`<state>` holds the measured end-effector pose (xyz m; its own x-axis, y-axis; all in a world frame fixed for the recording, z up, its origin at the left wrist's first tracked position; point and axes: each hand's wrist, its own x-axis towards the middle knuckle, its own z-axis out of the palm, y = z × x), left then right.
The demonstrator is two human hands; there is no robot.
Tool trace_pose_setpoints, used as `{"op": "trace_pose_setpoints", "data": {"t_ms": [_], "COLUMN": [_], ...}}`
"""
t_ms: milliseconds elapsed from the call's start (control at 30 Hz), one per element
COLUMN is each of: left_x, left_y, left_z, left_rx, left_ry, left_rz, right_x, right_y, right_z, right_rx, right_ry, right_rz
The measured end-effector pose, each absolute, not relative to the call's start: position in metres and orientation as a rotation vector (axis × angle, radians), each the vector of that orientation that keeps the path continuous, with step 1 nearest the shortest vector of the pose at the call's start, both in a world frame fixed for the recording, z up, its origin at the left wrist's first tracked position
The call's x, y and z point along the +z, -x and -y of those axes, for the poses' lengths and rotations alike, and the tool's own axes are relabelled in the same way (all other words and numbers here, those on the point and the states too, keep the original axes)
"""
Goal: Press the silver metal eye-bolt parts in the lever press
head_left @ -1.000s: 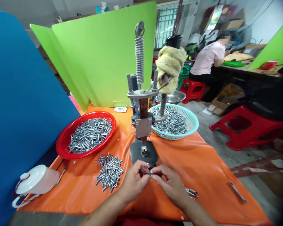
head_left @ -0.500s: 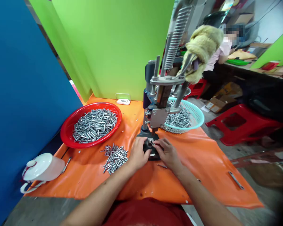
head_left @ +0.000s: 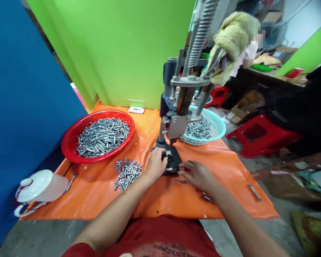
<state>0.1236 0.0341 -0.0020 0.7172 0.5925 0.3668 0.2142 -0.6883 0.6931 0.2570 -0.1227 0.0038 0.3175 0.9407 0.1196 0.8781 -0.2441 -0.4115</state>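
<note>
My left hand rests against the left side of the press base, its fingers curled together beside the small metal fixture. What those fingers hold, if anything, is hidden. To the right of the base's front corner is my right hand, slightly blurred, with bent fingers a little apart and nothing visible in them. The hand press stands upright above the fixture, its handle wrapped in yellowish cloth. Left of my left hand lies a loose pile of small metal eye bolts.
A red basin of metal parts stands at the left, a light-blue basket of parts behind the press. A white lidded mug sits at the left edge. Wrench-like tools lie on the orange cover. A co-worker sits far right.
My right hand has drawn back from the fixture, rightward and toward me. My left hand stays at the base. The whole view has shifted slightly.
</note>
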Motion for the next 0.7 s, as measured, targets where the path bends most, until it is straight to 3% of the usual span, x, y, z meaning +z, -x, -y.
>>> {"op": "trace_pose_setpoints", "data": {"t_ms": [167, 367, 700], "left_x": [0.006, 0.004, -0.002], "left_y": [-0.107, -0.097, -0.092], "left_z": [-0.005, 0.020, 0.019], "left_rx": [0.848, 0.415, 0.379], "left_ry": [-2.529, -2.855, -2.888], "left_rz": [-0.529, -0.176, -0.341], "right_x": [-0.007, -0.008, -0.013], "right_y": [-0.245, -0.236, -0.237], "right_z": [0.163, 0.163, 0.150], "right_rx": [0.039, -0.130, -0.129], "right_ry": [2.328, 2.243, 2.300], "right_rz": [1.778, 1.789, 1.746]}}
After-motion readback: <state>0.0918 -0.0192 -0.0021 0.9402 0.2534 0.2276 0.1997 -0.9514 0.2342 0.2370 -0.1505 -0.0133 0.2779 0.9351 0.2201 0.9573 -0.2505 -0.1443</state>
